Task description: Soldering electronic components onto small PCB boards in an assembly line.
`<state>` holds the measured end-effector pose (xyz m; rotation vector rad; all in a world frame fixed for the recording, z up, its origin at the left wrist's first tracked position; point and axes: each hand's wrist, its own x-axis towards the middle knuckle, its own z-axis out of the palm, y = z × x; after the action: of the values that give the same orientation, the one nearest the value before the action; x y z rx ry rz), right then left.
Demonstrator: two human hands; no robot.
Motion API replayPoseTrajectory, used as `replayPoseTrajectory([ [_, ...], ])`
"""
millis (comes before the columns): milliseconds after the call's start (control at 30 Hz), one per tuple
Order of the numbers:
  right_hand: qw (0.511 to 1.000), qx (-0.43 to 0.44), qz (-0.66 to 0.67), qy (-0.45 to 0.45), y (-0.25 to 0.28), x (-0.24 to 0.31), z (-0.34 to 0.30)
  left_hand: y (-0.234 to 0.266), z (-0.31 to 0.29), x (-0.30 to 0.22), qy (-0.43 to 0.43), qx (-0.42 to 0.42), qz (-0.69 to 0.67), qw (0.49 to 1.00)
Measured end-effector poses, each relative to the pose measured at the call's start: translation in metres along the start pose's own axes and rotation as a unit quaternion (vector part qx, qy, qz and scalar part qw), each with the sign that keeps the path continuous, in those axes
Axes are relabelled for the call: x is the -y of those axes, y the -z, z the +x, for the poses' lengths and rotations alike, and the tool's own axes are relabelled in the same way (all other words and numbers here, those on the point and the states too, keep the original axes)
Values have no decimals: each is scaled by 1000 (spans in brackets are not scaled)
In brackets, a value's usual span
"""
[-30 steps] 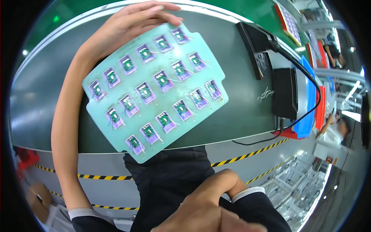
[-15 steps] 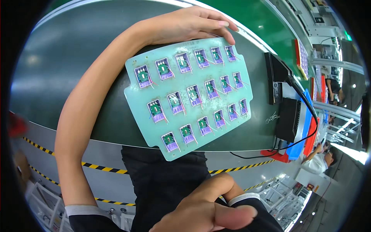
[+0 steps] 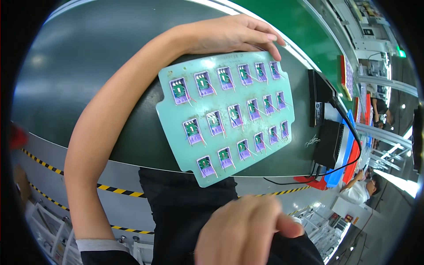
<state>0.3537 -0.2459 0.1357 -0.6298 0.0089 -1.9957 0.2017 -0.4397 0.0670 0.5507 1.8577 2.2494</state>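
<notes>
A pale green tray (image 3: 176, 119) lies slanted on the dark table, its near corner jutting past the table edge. Rows of cut-outs in it hold purple housings (image 3: 204, 170), each with a small green circuit board (image 3: 179, 89) and thin wires, some red. My left arm reaches round the tray's left side. At the far edge, my left hand (image 3: 234, 35) grips the rim, with fingers bent over the far right corner. My right hand (image 3: 243, 234) is raised close in front of my lap, apart from the tray. It is blurred, and its fingertips are hidden.
Right of the tray stand a black box (image 3: 329, 143) with a cable (image 3: 357, 137) and a dark stand (image 3: 314, 97). Blue and red bins (image 3: 338, 172) sit beyond them. Another person (image 3: 360, 190) is farther right. Yellow-black tape (image 3: 119, 190) marks the floor.
The tray and my left hand appear slightly farther right and lower, as the whole view shifted too. My right hand has turned, knuckles now upward, and moved a little right.
</notes>
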Motion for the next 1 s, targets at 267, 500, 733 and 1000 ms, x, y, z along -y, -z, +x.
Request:
replayPoseTrajectory([
  [267,618,-121,-758,172,24,162,-44,-3,8,-3,-1,15,-36,999],
  [500,586,-343,-731,68,68,180,-34,-3,3,-3,-4,-1,2,1000],
  [733,628,-364,-688,9,81,167,-34,-3,4,-3,-9,-10,4,1000],
  [1000,614,-376,-693,-49,80,170,-34,-1,5,-4,10,-8,-57,998],
])
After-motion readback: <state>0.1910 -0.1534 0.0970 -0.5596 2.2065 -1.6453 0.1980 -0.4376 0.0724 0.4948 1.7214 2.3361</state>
